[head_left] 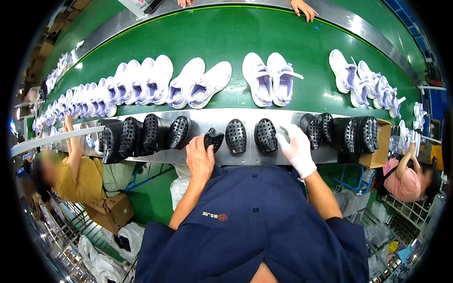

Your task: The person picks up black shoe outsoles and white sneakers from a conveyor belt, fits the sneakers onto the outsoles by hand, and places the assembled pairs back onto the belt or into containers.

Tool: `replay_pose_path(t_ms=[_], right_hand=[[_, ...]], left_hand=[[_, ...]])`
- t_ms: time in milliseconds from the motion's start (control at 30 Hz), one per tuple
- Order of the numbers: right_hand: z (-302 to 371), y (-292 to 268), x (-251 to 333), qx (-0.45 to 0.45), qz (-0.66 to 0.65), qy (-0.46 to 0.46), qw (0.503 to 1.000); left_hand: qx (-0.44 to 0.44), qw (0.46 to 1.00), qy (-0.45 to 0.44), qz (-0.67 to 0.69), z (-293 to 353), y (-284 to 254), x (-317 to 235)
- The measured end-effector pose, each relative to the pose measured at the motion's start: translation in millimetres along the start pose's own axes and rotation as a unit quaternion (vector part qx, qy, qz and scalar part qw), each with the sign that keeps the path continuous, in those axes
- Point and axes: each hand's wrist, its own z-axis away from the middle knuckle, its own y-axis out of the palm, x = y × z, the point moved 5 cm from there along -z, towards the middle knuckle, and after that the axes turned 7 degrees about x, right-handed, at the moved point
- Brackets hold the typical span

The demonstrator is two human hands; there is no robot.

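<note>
A small black piece [214,138] is gripped by the bare left hand [197,160], fingers closed around it, over the middle of the metal table [207,120]. The gloved right hand [299,150] is held with fingers extended beside a perforated black form [265,136]; whether contact is made cannot be told. A second perforated form [235,137] is set between the hands. Further forms are ranked toward the table's left end [155,132] and right end [343,134], presumably for reach by either hand. Beyond the far edge, white shoes [258,80] are laid out on a green belt [226,37], apparently kept in pairs. At the right end a cardboard box [381,141] is noted; its contents cannot be confirmed.
</note>
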Motion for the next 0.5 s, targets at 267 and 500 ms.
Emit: replay_pose_path(t_ms=[267, 500], right_hand=[[74, -26, -37, -0.166, -0.092, 0.149, 0.97], [110, -38, -84, -0.243, 0.052, 0.244, 0.937]], left_hand=[[0.008, 0.979, 0.176, 0.098, -76, 2, -77], [0.165, 0.948, 0.27, -0.007, -155, 95, -168]])
